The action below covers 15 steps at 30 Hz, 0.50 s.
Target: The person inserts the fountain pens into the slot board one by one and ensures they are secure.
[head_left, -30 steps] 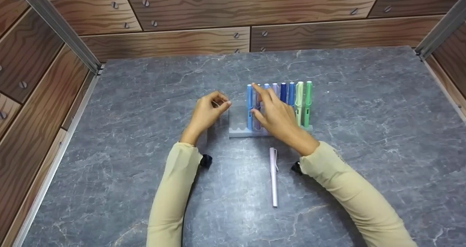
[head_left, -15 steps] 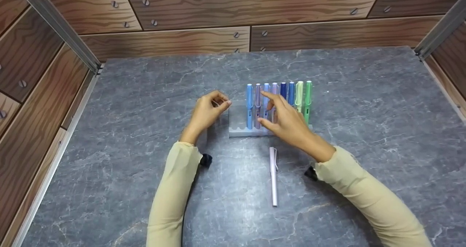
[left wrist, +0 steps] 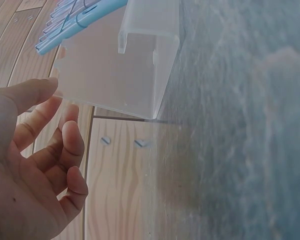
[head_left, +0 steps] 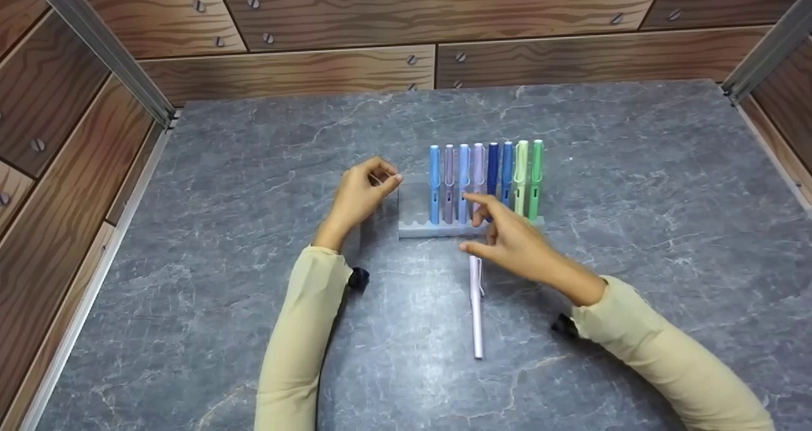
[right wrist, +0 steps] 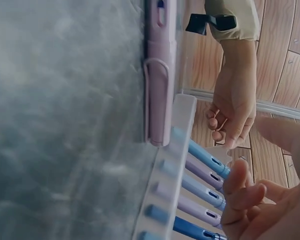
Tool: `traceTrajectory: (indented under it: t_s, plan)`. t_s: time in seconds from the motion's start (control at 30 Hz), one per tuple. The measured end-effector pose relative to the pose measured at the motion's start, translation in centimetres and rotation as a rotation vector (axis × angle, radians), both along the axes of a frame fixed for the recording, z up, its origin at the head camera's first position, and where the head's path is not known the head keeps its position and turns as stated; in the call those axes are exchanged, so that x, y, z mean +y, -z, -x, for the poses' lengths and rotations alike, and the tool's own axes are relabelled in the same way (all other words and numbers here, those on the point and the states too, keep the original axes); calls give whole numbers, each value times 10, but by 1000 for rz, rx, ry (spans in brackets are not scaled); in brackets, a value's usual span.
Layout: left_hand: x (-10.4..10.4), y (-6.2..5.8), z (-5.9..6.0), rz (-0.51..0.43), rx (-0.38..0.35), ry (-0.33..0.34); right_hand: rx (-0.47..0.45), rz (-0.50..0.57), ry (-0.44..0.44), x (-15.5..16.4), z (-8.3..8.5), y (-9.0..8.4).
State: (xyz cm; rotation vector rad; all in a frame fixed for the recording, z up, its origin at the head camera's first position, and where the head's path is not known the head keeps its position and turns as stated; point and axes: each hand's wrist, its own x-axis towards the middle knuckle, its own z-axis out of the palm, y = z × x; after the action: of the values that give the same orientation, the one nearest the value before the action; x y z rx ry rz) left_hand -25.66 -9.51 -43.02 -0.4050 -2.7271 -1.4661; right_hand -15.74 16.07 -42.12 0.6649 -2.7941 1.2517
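A clear acrylic pen stand [head_left: 415, 232] holds a row of several upright capped pens, from a light blue pen [head_left: 434, 183] on the left to a green pen [head_left: 536, 171] on the right. My left hand [head_left: 361, 196] pinches the stand's upper left corner between thumb and index finger; the left wrist view shows the stand's frosted side [left wrist: 105, 75] by the fingertips. In front of the stand lies a lilac pen [head_left: 477, 317], its clip to the right. My right hand [head_left: 517, 240] hovers over that pen's capped end, thumb and index finger spread apart, holding nothing.
The grey marbled tabletop [head_left: 222, 240] surrounds the stand. Wood-patterned panels [head_left: 330, 18] form walls at the back and sides, with metal posts [head_left: 120, 56] at the corners. Black wrist straps [head_left: 359, 279] show at both cuffs.
My right hand has drawn back from the pens in the stand, moving toward me and slightly right to above the lilac pen. My left hand has stayed at the stand's corner.
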Motion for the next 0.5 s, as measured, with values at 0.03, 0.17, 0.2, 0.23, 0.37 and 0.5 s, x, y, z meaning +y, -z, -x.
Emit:
traceTrajectory:
  t_s: [0.03,0.17,0.2,0.23,0.37,0.5]
  plan:
    - [0,0,0,-1,-2,0,-22,3,-9,2,-1,1]
    - [1,-1,0,-5,-4,-2,-141,17,-63,10,-6,7]
    - [1,-1,0,-8,-2,-2,-173,19,-77,12,-7,9]
    - [1,0,0,-9,0,-2,-203,21,-90,14,-7,10]
    - [1,0,1,-11,10,-1,-295,16,-140,22,-9,14]
    - [1,0,2,-15,0,0,-347,-4,-193,29,-11,18]
